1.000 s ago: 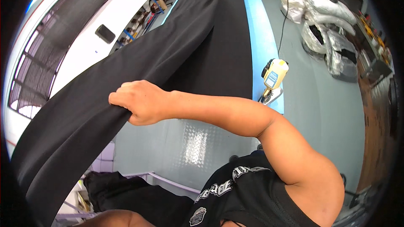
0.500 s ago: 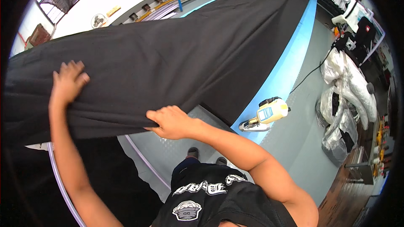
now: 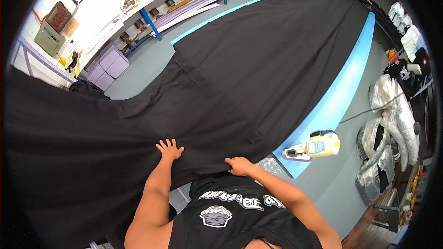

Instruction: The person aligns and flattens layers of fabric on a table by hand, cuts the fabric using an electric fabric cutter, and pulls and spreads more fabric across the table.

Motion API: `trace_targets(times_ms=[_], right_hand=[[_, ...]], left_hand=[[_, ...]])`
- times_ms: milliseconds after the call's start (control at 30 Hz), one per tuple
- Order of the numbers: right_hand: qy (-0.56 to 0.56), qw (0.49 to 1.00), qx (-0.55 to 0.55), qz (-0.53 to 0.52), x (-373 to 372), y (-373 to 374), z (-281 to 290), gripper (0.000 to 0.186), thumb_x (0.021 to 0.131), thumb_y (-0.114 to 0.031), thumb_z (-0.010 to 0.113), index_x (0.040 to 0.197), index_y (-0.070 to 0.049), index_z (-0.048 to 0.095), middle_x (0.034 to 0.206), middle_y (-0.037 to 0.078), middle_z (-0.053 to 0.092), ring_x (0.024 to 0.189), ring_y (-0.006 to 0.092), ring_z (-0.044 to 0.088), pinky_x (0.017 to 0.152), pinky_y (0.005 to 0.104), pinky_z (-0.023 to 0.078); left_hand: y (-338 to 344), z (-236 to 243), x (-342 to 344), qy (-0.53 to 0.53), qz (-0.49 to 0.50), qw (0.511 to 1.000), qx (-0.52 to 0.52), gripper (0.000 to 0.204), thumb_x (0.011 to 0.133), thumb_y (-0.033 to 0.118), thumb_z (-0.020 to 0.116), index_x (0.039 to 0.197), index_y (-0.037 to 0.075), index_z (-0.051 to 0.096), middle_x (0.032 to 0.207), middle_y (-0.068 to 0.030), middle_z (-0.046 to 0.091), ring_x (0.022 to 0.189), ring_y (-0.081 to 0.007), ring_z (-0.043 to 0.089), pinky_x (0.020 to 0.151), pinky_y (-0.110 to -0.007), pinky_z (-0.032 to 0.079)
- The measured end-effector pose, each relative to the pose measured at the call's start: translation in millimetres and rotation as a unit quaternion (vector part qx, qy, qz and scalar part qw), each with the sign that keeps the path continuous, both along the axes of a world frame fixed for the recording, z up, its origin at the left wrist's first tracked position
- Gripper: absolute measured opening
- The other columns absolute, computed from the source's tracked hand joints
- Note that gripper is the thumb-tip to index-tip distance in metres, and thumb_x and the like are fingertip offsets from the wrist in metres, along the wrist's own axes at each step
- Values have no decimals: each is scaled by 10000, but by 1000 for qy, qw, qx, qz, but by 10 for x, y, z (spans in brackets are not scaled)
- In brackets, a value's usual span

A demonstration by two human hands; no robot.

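Black fabric (image 3: 258, 69): nine to one o'clock of the right hand (image 3: 240, 166), over a blue surface (image 3: 344, 85).
Yellow machine (image 3: 324, 144): on the surface, nearly three o'clock.
Left hand: (image 3: 170, 150) fingers spread, laid on fabric.
Right hand: clamped on fabric's near edge.

Shows big wht blackletter-style lettering (image 3: 225, 197) in an arc across front of blk shirt (image 3: 290, 223); seems upside-down to cam, w/ R end tilted out of line. Can be made out partly, esp. the ornate capital (image 3: 252, 203) nr middle-R, taller than most. Displays grey-&-wht badge (image 3: 216, 216) on same shirt, just below lettering in pic, cup-shaped, w/ two small letters nr centre. Also carries blue-&-wht label (image 3: 316, 147) on side of cream machine (image 3: 330, 144) at R: fine print only, too small to make out.
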State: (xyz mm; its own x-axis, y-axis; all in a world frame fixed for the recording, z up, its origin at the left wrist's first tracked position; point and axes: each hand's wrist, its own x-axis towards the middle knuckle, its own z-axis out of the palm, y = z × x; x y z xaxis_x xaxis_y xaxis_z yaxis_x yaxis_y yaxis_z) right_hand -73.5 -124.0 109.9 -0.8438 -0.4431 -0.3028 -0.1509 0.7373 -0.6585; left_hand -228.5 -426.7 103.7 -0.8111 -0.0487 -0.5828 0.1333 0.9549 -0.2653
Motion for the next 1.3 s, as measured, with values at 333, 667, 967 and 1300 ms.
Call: trace_targets(times_ms=[333,667,967,1300], right_hand=[[69,910,194,-360,-121,-124,971,204,627,-168,674,823,-113,678,844,84,525,894,256,482,756,390,340],[54,521,42,-851,-96,166,833,436,826,-402,673,977,4,620,682,94,608,628,153,578,570,314,460],[-91,411,-117,-900,-375,1023,381,323,846,-327,623,828,-6,597,712,100,605,588,209,574,573,358,484],[10,229,-634,-739,-639,1028,588,446,770,-98,543,1189,55,533,1223,170,572,1127,304,539,1018,439,379]], left_hand=[[1089,642,-3664,256,-25,842,474,405,884,393,561,961,0,621,919,-212,649,888,-361,623,769,-430,476],[1751,-62,-5179,247,-176,878,370,425,830,357,632,1069,8,592,1005,-188,637,980,-366,594,861,-445,454],[1642,221,-5395,-50,-54,808,585,276,898,176,597,714,69,420,698,45,358,668,-76,309,603,-248,300],[1338,641,-5463,-160,69,745,644,404,906,307,602,1151,-12,567,1122,-97,612,1056,-202,542,965,-346,388]])
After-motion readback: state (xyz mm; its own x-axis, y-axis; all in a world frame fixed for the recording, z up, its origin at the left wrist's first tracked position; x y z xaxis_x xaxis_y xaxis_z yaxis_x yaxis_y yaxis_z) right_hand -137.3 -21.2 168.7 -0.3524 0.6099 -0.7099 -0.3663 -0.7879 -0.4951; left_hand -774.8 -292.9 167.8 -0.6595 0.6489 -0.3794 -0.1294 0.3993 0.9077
